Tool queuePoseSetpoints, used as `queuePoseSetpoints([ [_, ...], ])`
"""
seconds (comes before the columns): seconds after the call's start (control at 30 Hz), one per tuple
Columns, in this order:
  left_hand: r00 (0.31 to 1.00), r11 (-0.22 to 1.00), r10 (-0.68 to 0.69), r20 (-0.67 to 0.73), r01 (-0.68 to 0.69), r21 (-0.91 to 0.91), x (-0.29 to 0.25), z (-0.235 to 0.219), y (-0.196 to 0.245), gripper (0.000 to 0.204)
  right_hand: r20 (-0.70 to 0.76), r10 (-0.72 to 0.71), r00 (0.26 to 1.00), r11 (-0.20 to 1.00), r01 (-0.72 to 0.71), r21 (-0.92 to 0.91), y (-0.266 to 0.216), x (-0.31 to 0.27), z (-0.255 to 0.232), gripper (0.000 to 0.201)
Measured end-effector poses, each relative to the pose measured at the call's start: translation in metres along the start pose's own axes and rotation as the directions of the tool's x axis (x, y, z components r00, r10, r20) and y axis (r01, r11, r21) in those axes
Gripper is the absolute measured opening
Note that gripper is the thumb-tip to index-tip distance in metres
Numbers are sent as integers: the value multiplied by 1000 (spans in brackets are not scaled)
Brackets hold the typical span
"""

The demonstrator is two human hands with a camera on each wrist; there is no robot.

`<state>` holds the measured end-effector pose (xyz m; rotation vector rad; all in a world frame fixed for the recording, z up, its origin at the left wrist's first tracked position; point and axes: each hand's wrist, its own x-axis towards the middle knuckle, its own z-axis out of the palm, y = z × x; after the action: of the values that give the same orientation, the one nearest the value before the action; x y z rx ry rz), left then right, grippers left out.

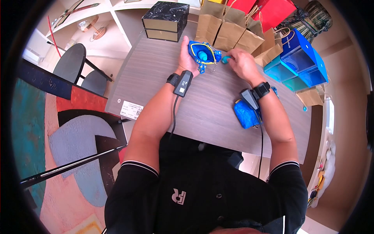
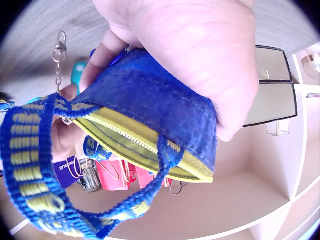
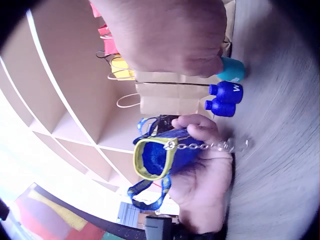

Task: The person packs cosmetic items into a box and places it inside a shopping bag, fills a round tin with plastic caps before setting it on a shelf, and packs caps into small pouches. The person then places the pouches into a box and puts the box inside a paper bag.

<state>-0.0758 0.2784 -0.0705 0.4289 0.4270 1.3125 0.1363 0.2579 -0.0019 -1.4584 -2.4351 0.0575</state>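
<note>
A small blue pouch (image 1: 192, 49) with a yellow zipper, its mouth open, rests in the left hand (image 1: 186, 58); a teal bottle (image 1: 202, 55) shows inside. In the left wrist view the thumb and fingers of the left hand (image 2: 195, 50) grip the pouch (image 2: 145, 85), whose woven strap (image 2: 27, 150) hangs loose. Just right of the pouch, the right hand (image 1: 244, 67) pinches another teal bottle (image 1: 225, 59) close to the tabletop. The right wrist view shows this teal bottle (image 3: 233, 69) at the fingers of the right hand (image 3: 165, 37), beside two blue bottles (image 3: 231, 93).
Brown paper bags (image 1: 233, 29) line the back of the table (image 1: 156, 85), with a black marbled box (image 1: 165, 19) at back left. Blue display boxes (image 1: 298, 58) stand at right. A second blue pouch (image 1: 246, 115) lies by the right forearm. Cables hang from both wrists.
</note>
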Motion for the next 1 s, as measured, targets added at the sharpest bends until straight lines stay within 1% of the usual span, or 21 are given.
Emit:
queuePoseSetpoints([
  [0.07, 1000, 1000, 4, -23, -4, -7, 2, 0, 0, 73, -125, 34, 992, 997, -25, 71, -7, -4, -16, 18],
  [0.1, 1000, 1000, 10, -14, -9, 6, 3, -1, 0, 74, -202, 80, 976, 990, -53, 134, -20, -7, -28, 15],
  [0.13, 1000, 1000, 13, -5, -13, 19, 4, -3, -2, 74, -197, 80, 977, 989, -53, 137, -31, -10, -38, 15],
  [0.2, 1000, 999, 18, 7, -18, 36, -3, 4, 1, 76, -375, 41, 926, 935, 98, 342, -49, -12, -55, 16],
  [0.23, 1000, 999, 2, -4, -2, 35, -5, 7, 3, 77, -375, 44, 926, 934, 95, 344, -56, -10, -60, 16],
  [0.27, 1000, 999, -14, -12, 15, 35, -6, 9, 3, 78, -422, -132, 897, 937, 252, 243, -64, -7, -63, 17],
  [0.3, 999, 999, -32, 22, 31, 32, -7, 9, 4, 79, -451, -305, 839, 906, 402, 134, -70, -5, -63, 18],
  [0.33, 999, 999, -33, 24, 32, 36, -5, 7, 3, 79, -455, -302, 838, 907, 400, 134, -76, -2, -58, 18],
  [0.4, 1000, 997, 7, 28, -9, 82, -1, 2, 2, 80, -377, -386, 842, 919, 385, -80, -86, 5, -43, 20],
  [0.43, 1000, 996, 8, 30, -11, 87, -2, 3, 2, 80, -357, -391, 848, 919, 383, -97, -87, 9, -35, 15],
  [0.5, 998, 999, -44, 34, 45, -18, -11, 13, 6, 70, -360, -403, 841, 915, 382, -131, -88, 18, -23, 13],
  [0.57, 998, 999, -41, 42, 42, -9, -7, 8, 5, 70, -354, -421, 835, 907, 374, -194, -89, 26, -15, 9],
  [0.6, 998, 999, -43, 49, 43, -5, -3, 3, 2, 71, -356, -420, 835, 907, 374, -193, -88, 30, -12, 9],
  [0.67, 997, 999, -40, 72, 42, -29, 1, -1, 0, 72, -311, -430, 848, 900, 378, -216, -86, 34, -9, 11],
  [0.73, 994, 996, -87, 66, 88, -8, -3, -1, 4, 75, -312, -411, 857, 910, 364, -197, -81, 37, -3, 11],
  [0.8, 995, 997, -70, 73, 71, -4, -6, 3, 6, 76, -314, -396, 863, 917, 356, -179, -80, 38, -3, 12],
  [0.87, 995, 999, -53, 80, 53, 2, -6, 6, 6, 77, -422, -383, 822, 912, 408, -33, -76, 36, -9, 14],
  [0.9, 998, 998, -51, 45, 53, -44, -5, 7, 6, 78, -421, -385, 821, 911, 410, -34, -72, 35, -13, 14],
  [0.93, 999, 995, -51, 10, 52, -89, -4, 7, 6, 79, -483, -305, 821, 935, 355, 13, -66, 33, -18, 14],
  [0.97, 998, 995, -56, 41, 59, -84, -2, 2, 7, 79, -538, -220, 814, 952, 300, 64, -61, 30, -21, 14],
  [1.0, 998, 994, -57, 41, 61, -86, 0, -3, 6, 79, -536, -220, 815, 952, 299, 63, -53, 28, -22, 14],
])
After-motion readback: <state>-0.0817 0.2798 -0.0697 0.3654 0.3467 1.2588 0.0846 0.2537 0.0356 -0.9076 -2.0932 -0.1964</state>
